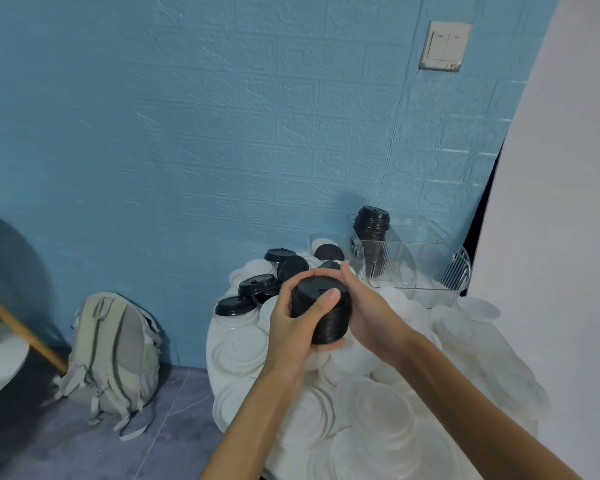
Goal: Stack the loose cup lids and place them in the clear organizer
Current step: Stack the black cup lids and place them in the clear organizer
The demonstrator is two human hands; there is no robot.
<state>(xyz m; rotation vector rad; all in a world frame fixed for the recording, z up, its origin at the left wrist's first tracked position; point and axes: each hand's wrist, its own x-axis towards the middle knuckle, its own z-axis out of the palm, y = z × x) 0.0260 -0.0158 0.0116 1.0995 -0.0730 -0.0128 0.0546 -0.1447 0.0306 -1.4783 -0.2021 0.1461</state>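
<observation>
Two hands, left hand (293, 323) and right hand (368, 311), clamp curled fingers around black lid stack (323, 311) above white lids (378, 410), near clear organizer (430, 268). No legible writing.

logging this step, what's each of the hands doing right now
Left hand: holding the stack of black cup lids, thumb across its top.
Right hand: holding the same stack from the far side.

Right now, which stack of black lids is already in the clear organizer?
The upright stack of black lids at the back left corner of the clear organizer. The other stack is tilted and gripped between both hands, over the table's loose lids.
</observation>
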